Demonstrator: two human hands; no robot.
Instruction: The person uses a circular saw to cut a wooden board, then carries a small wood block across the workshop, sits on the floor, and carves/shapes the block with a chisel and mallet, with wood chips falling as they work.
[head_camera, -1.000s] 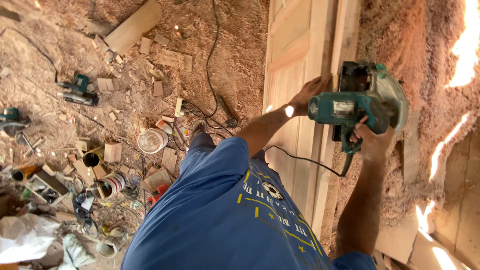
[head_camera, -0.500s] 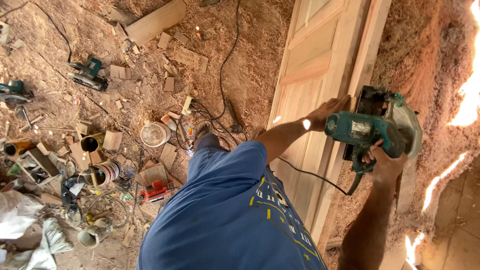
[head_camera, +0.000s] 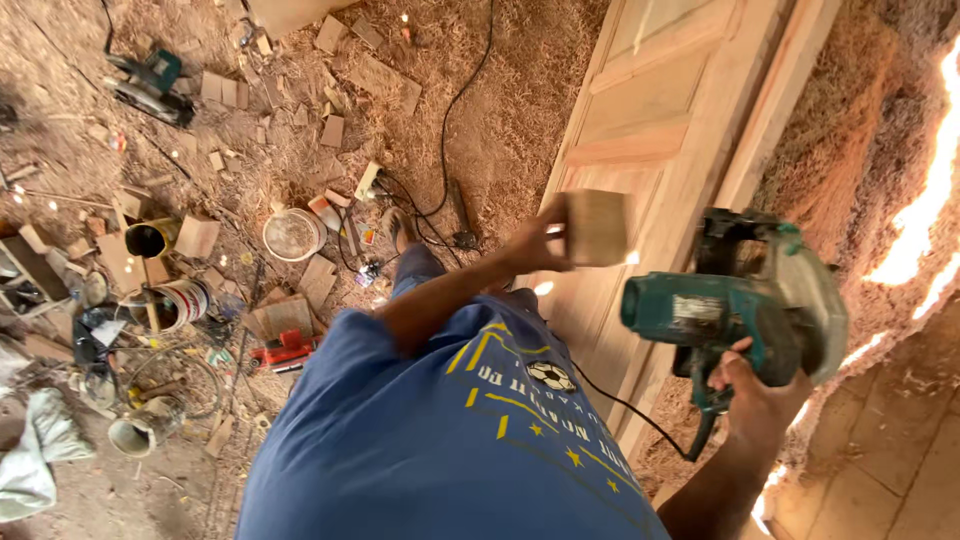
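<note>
Sawdust floor (head_camera: 520, 120), scattered offcuts (head_camera: 330, 130), wooden door (head_camera: 650, 110).

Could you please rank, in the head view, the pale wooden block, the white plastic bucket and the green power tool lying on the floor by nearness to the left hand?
From the left hand:
1. Pale wooden block, held in that hand.
2. White plastic bucket, on the floor at centre-left.
3. Green power tool lying on the floor, far upper left.

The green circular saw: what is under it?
Under the green circular saw, held by the right hand, lies a pale wooden door on sawdust. The saw hides the door's edge below it.
</note>
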